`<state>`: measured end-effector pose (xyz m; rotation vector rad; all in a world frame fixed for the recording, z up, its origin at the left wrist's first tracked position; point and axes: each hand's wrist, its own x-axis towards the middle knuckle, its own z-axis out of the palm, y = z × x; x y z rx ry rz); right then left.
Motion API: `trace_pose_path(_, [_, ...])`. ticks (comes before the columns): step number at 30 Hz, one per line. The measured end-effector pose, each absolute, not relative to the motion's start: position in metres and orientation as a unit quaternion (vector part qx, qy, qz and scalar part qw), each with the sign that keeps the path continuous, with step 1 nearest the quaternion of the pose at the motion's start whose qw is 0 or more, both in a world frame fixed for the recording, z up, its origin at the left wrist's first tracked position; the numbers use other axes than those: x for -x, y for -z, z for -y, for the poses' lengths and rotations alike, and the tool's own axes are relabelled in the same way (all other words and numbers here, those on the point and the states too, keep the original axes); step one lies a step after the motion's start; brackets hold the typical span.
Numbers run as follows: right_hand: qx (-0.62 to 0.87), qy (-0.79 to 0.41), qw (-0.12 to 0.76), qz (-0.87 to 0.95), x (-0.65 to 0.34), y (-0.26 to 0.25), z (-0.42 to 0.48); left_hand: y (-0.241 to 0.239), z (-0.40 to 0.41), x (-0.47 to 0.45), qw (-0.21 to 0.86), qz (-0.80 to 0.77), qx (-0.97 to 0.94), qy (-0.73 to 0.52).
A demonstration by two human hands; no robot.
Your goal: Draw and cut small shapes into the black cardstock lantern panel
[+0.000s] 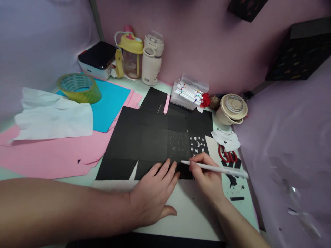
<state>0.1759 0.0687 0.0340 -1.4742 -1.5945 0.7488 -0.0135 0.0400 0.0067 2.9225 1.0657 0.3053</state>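
Observation:
A sheet of black card [139, 137] lies across the middle of the table, with fold lines and a slit at its near edge. Small outlined shapes are drawn on one panel, and cut-out stars, hearts and a moon show at its right. My left hand [157, 189] rests flat on the near edge of the card, fingers spread. In my right hand [207, 175] is a white pen [217, 168], pinched between thumb and fingers. Its tip points left, close above the card; whether it touches cannot be seen.
Pink sheets [51, 155], blue card [108, 103], a tape roll [80, 88] and a white cloth [54, 115] lie left. Bottles [151, 69], a marker box [188, 93] and a lidded bowl [231, 108] stand behind. Red-handled scissors [224, 155] and black scraps lie right.

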Motion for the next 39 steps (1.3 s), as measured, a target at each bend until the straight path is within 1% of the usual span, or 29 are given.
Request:
trace_pose_path(2, [0.589, -0.307, 0.386, 0.641, -0.174, -0.028, -0.072, -0.007, -0.04, 0.014, 0.011, -0.342, -0.935, -0.098])
trace_pose_path(7, [0.578, -0.284, 0.453, 0.616, -0.169, -0.006, -0.077, -0.009, -0.04, 0.014, 0.015, -0.339, -0.935, -0.1])
trace_pose_path(9, [0.57, -0.292, 0.46, 0.615, -0.171, -0.001, -0.076, -0.009, -0.041, 0.014, 0.018, -0.34, -0.935, -0.1])
trace_pose_path(23, [0.572, -0.302, 0.425, 0.633, -0.184, 0.005, -0.076, -0.007, -0.04, 0.013, 0.029, -0.349, -0.932, -0.097])
trace_pose_path(39, [0.576, -0.294, 0.419, 0.638, -0.183, 0.006, -0.077, -0.007, -0.039, 0.013, 0.035, -0.35, -0.933, -0.078])
